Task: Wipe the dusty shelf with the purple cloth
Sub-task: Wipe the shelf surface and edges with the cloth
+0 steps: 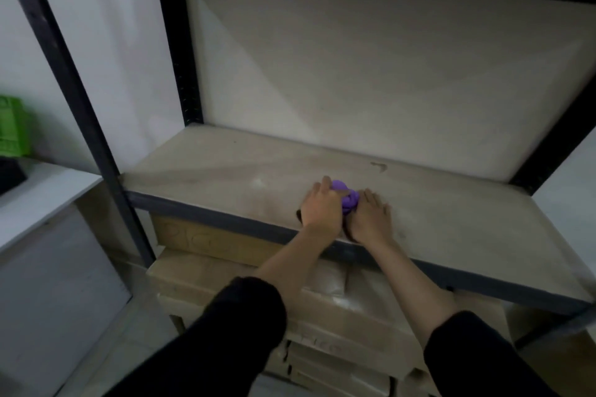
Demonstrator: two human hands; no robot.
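Observation:
The dusty shelf (225, 167) is a pale wooden board in a dark metal frame, with lighter dust patches near its front middle. A bunched purple cloth (347, 197) lies on the board near the front edge. My left hand (322, 208) presses on the cloth's left side with fingers curled over it. My right hand (371, 214) rests flat against the cloth's right side, fingers together and pointing toward the back. Most of the cloth is hidden between and under the two hands.
Stacked cardboard boxes (322, 296) fill the space below the shelf. Dark uprights (77, 97) frame the left side, and another board sits overhead. A white table (42, 196) with a green crate (13, 129) stands to the left.

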